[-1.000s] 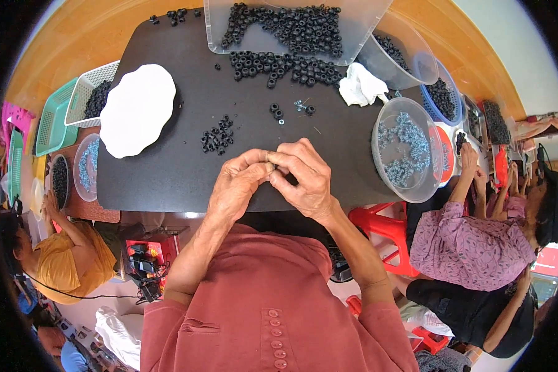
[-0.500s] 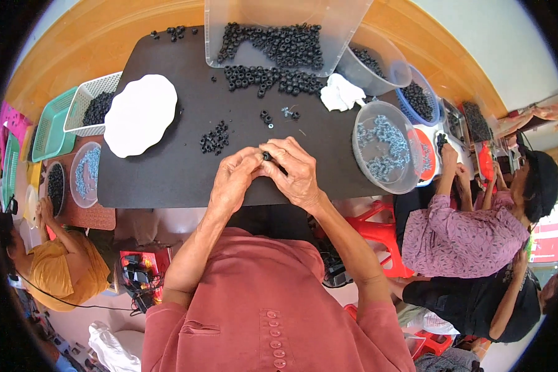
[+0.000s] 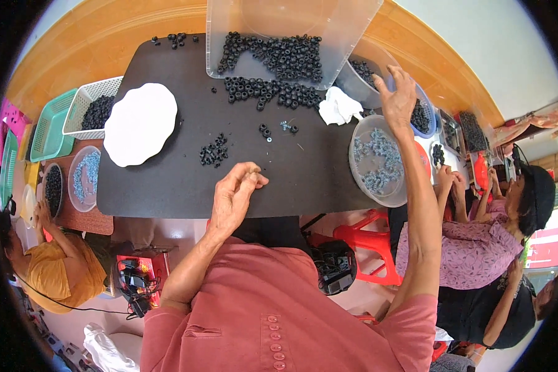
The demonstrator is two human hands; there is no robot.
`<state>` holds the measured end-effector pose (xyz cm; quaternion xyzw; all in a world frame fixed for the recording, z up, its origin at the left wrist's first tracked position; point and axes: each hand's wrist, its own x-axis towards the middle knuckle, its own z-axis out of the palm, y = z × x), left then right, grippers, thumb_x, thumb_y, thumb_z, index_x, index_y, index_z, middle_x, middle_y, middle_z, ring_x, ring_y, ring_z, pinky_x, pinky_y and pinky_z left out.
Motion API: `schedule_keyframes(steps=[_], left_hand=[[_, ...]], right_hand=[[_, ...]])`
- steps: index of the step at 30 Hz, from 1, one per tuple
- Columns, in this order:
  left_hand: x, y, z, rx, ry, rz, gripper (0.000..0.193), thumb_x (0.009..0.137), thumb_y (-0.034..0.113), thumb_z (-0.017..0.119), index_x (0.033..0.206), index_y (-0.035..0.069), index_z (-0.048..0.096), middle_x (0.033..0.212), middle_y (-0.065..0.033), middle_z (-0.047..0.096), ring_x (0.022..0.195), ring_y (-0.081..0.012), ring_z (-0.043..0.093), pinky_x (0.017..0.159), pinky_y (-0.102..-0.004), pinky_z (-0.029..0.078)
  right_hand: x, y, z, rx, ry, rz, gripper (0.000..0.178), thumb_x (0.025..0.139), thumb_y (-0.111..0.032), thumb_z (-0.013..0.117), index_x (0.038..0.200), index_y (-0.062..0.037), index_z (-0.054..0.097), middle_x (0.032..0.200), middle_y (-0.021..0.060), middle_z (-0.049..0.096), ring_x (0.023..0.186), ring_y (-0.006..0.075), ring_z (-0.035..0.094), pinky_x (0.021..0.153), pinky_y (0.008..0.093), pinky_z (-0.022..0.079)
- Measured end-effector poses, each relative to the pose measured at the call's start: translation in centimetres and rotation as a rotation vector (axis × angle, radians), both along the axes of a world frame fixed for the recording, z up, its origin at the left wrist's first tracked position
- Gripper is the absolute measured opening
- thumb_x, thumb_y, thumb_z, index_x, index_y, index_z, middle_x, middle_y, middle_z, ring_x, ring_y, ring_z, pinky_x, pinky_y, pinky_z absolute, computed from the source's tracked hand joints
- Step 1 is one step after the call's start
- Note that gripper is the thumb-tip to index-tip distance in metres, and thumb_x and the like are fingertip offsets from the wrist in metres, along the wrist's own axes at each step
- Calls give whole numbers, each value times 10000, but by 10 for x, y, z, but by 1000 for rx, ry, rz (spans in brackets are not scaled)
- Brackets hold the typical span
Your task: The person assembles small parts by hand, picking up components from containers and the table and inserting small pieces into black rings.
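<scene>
From here the tabletop (image 3: 167,189) looks smooth and matt, the tub (image 3: 359,90) translucent plastic (slightly cloudy), the stool (image 3: 371,239) glossy plastic.

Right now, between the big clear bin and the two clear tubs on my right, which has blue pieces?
The right-hand round tub nearest you: it holds pale blue pieces, while the farther tub and the rectangular bin hold black pieces.

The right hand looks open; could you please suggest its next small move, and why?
Perhaps move the right hand to the small black pieces beyond the left hand: they lie loose, while the right hand is open with nothing visible in it.
</scene>
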<state>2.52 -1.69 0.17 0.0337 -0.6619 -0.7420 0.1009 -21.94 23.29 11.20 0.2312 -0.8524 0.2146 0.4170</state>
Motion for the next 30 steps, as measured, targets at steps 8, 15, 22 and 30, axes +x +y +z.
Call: schedule_keyframes(steps=[8, 15, 22, 30], left_hand=[[-1, -1, 4, -11, -29, 3, 202, 927, 93, 469, 1067, -25, 555, 906, -106, 661, 874, -149, 607, 824, -299, 488], [-2, 0, 4, -9, -44, -7, 186, 924, 78, 497, 1073, -15, 557, 900, -94, 663, 856, -131, 610, 815, -295, 493], [-2, 0, 2, -8, -36, 3, 184, 923, 81, 512, 1077, -8, 558, 885, -77, 666, 823, -108, 591, 775, -269, 482], [-3, 1, 1, -42, -61, 12, 180, 925, 85, 506, 1071, -4, 560, 874, -69, 668, 812, -102, 589, 762, -259, 477]], right_hand=[[52, -85, -68, 270, -472, 490, 159, 719, -110, 679, 877, -97, 679, 856, 59, 653, 841, 272, 569, 750, 418, 430], [54, -99, -82, 275, -497, 505, 177, 703, -58, 669, 879, -72, 674, 841, 54, 657, 789, 244, 587, 715, 358, 462], [65, -95, -65, -35, -772, 548, 166, 750, -55, 657, 912, -32, 682, 786, 75, 638, 741, 198, 588, 623, 289, 476], [57, -99, -78, 345, -502, 574, 207, 737, -59, 652, 941, -94, 668, 896, 40, 633, 843, 219, 562, 749, 369, 385]])
